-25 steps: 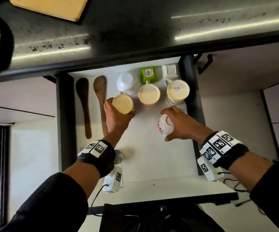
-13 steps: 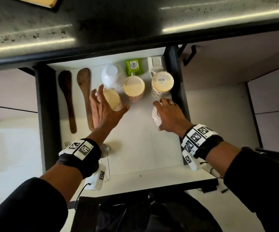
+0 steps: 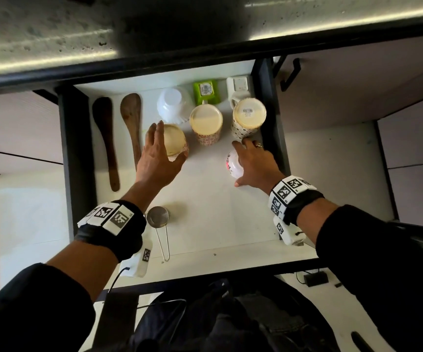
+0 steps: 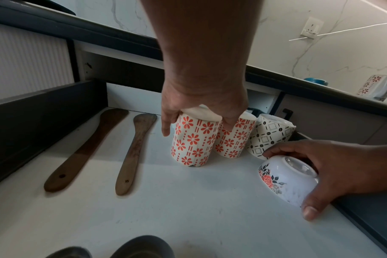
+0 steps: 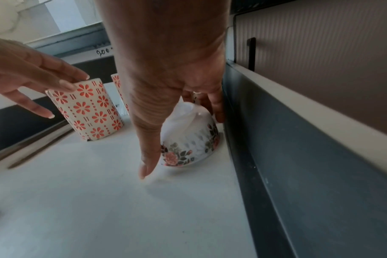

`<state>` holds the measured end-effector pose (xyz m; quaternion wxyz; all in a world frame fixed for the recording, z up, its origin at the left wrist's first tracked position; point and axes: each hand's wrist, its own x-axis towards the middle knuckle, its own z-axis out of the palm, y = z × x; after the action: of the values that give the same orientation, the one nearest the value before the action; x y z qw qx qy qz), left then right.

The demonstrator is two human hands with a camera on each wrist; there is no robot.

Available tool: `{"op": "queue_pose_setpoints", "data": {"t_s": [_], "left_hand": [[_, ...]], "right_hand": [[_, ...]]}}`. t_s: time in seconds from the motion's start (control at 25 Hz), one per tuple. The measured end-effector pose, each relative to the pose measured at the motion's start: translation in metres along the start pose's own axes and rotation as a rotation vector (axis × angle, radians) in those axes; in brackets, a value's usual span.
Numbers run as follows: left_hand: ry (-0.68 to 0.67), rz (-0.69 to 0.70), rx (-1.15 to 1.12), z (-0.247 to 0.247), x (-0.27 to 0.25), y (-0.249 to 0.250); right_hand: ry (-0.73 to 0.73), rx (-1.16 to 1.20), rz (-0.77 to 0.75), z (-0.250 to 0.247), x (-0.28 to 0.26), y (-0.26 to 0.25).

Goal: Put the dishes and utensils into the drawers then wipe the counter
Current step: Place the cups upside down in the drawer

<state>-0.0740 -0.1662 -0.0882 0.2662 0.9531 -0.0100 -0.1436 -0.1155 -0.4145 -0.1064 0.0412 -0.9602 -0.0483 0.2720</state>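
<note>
An open drawer (image 3: 205, 212) with a white floor lies below me. My left hand (image 3: 167, 143) (image 4: 197, 127) hovers over an upside-down cup with red flowers (image 3: 173, 141) (image 4: 192, 144) (image 5: 88, 110). Its fingers are spread and nearly straight, and the tips touch the cup's upturned base. My right hand (image 3: 237, 163) (image 5: 181, 144) arches over an upside-down white bowl with a rose print (image 3: 232, 165) (image 4: 285, 179) (image 5: 188, 139). The thumb and fingers curl round it near the drawer's right wall (image 5: 276, 139).
Two wooden spatulas (image 3: 106, 138) (image 3: 133, 123) lie at the drawer's left. A white bowl (image 3: 172, 104), a second red-flowered cup (image 3: 205, 123), a black-patterned mug (image 3: 247, 118) and a green packet (image 3: 205, 91) stand at the back. A small steel strainer (image 3: 158, 217) lies in front. The dark counter (image 3: 154, 29) is above.
My left hand has let go of the red-flowered cup, and its fingers have spread and straightened. My right hand stays round the rose bowl by the right wall.
</note>
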Motion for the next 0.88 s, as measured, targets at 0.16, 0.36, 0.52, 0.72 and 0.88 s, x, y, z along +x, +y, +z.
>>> {"op": "queue_pose_setpoints", "data": {"t_s": [0.16,0.36,0.52,0.72,0.88], "left_hand": [[-0.012,0.016,0.033,-0.004,-0.001,-0.003],[-0.015,0.014,0.059,-0.007,0.002,-0.003],[0.001,0.002,0.045,-0.007,0.002,-0.002],[-0.011,-0.008,0.045,-0.010,-0.004,-0.005],[0.004,0.011,0.071,-0.026,-0.017,-0.008]], "right_hand": [[0.060,0.063,0.069,-0.002,-0.012,0.008],[0.101,0.195,0.078,-0.004,-0.017,0.016],[0.116,0.290,0.127,-0.004,-0.017,0.012],[0.124,0.269,0.152,-0.009,-0.022,0.010],[0.288,0.269,0.138,-0.027,-0.041,-0.001]]}}
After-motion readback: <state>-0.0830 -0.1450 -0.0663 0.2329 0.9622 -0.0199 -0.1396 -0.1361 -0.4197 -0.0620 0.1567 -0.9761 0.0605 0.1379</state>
